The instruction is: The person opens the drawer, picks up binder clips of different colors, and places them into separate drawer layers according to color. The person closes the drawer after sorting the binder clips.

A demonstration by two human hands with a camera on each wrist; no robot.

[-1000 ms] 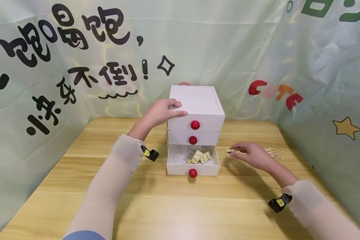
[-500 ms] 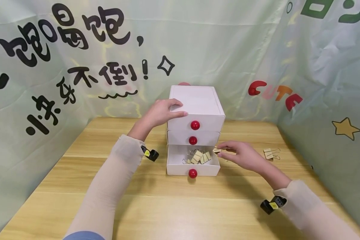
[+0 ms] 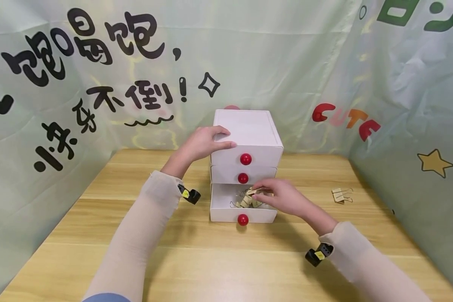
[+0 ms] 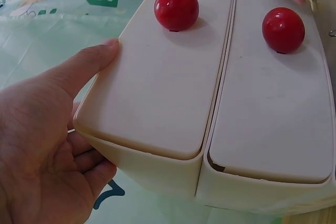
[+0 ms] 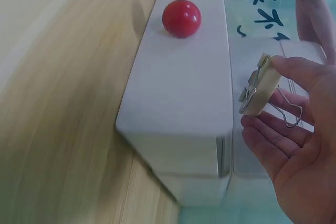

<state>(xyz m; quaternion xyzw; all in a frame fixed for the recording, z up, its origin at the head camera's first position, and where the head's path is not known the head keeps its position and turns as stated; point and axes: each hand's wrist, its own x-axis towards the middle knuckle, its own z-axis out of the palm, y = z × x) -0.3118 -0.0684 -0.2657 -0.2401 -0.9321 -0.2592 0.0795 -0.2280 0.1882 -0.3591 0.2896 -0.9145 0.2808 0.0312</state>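
In the head view a white drawer cabinet [image 3: 245,128] with red knobs stands on the wooden table, its bottom drawer [image 3: 226,214] pulled out. My left hand [image 3: 201,142] grips the cabinet's upper left front corner, thumb along the front edge. My right hand [image 3: 285,197] is over the open drawer, pinching a cream binder clip [image 5: 265,85] between thumb and fingers. Below it, several cream binder clips [image 3: 245,202] lie in the drawer, partly hidden by that hand. The clip's wire handles show in the right wrist view.
Another cream binder clip [image 3: 339,196] lies on the table [image 3: 226,260], right of the cabinet. The upper drawer [image 3: 226,155] and middle drawer [image 3: 226,174] are closed. A printed cloth [image 3: 287,63] hangs behind and along the sides.
My right hand has moved left with the binder clip, from beside the cabinet to over the open drawer, uncovering the clip on the table. My left hand stays in place.
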